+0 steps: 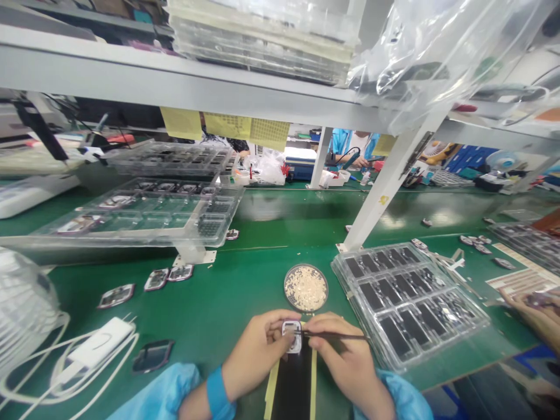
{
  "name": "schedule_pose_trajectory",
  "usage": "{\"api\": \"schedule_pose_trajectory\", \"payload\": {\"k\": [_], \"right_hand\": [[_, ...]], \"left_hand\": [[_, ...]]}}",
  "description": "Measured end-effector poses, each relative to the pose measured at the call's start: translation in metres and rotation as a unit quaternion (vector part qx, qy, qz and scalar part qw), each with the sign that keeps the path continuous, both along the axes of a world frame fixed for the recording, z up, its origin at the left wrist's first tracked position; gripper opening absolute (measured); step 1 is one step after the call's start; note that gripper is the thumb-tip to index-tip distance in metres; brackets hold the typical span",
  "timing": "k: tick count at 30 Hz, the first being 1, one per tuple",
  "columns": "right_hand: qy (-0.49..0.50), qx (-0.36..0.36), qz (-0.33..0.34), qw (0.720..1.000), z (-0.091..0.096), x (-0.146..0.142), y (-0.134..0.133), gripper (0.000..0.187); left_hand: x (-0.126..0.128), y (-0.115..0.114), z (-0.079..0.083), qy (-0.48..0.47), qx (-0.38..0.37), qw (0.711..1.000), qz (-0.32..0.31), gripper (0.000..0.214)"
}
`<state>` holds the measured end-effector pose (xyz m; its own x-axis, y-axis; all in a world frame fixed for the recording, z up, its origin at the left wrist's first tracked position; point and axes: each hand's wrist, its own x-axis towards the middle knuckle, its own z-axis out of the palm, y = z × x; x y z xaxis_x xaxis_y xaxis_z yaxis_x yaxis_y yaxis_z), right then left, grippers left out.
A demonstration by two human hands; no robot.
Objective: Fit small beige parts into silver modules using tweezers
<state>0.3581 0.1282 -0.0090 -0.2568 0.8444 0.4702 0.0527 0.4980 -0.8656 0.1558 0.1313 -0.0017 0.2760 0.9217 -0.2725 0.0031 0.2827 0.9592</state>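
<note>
My left hand is closed on a small rounded-square device housing with a pale rim, thumb across its face. My right hand pinches dark tweezers, whose tips reach onto the housing. Both hands are just above a black mat strip edged with yellow tape. Beyond them stands a round dish full of small cream-coloured pieces. To the right lies a clear tray holding dark rectangular screens in rows. What the tweezer tips grip, if anything, is too small to make out.
More housings and a dark frame lie at left, beside a white charger with cable and a white fan. A shelf post rises behind the tray. A co-worker's hand is at far right.
</note>
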Motion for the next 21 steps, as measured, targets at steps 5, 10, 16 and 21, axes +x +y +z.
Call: {"api": "schedule_pose_trajectory", "payload": {"k": [5, 10, 16, 21], "right_hand": [[-0.028, 0.025, -0.008, 0.999, -0.0023, -0.0084, 0.0031, 0.017], [-0.032, 0.028, -0.005, 0.999, 0.0005, -0.0101, 0.0037, 0.018], [-0.026, 0.039, -0.006, 0.999, 0.0010, -0.0103, 0.0031, 0.018], [-0.020, 0.023, -0.010, 0.999, -0.0002, -0.0119, 0.0028, 0.014]], "left_hand": [[-0.0014, -0.0003, 0.0020, -0.010, -0.006, 1.000, -0.001, 0.050], [-0.0014, -0.0010, 0.0039, -0.011, -0.013, 1.000, -0.003, 0.051], [-0.0007, -0.0002, 0.0038, -0.004, -0.008, 1.000, -0.001, 0.053], [-0.0006, -0.0005, 0.0025, -0.002, -0.003, 1.000, 0.003, 0.053]]}}
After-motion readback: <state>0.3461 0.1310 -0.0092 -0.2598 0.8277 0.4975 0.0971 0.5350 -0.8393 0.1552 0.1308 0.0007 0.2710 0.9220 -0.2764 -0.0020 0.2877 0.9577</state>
